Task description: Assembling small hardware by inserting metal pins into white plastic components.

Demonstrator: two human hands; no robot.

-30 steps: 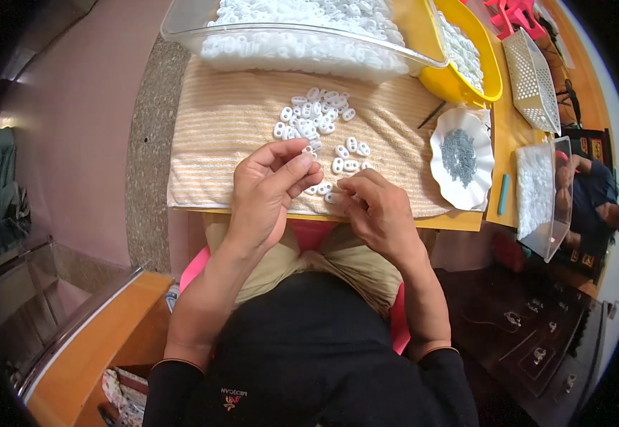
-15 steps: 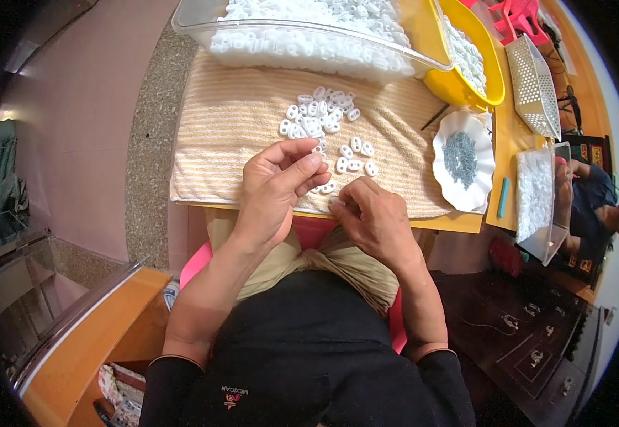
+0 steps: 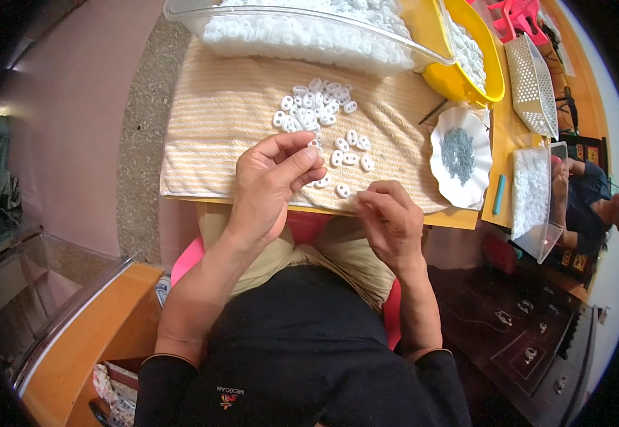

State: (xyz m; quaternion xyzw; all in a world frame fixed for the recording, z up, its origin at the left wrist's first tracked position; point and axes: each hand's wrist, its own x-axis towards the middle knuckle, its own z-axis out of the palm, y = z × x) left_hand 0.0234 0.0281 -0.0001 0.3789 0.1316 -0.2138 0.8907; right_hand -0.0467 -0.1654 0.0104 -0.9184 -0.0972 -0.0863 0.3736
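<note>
My left hand (image 3: 270,181) is closed in a pinch, thumb against fingertips, on a small white plastic piece (image 3: 314,144) that is partly hidden. My right hand (image 3: 393,217) hovers at the near edge of the striped towel, fingers curled together and slightly blurred; whatever they hold is too small or hidden to see. Just left of its fingertips lies a white two-hole oval piece (image 3: 343,191). Several more such pieces (image 3: 350,158) lie in a loose group beyond the hands. A larger heap of them (image 3: 309,107) is farther back on the towel (image 3: 213,135).
Across the back stand a clear bin (image 3: 281,27) of white pieces and a yellow basin (image 3: 496,78). To the right are a white scalloped dish (image 3: 439,171) of small grey-blue bits, a teal stick (image 3: 499,194), a perforated basket (image 3: 533,85) and a clear box (image 3: 544,245). Another person (image 3: 590,192) sits at far right.
My right hand has moved right, away from the left hand. A two-hole piece now shows beside its fingertips. My left hand keeps its pinch. The whole view has shifted slightly.
</note>
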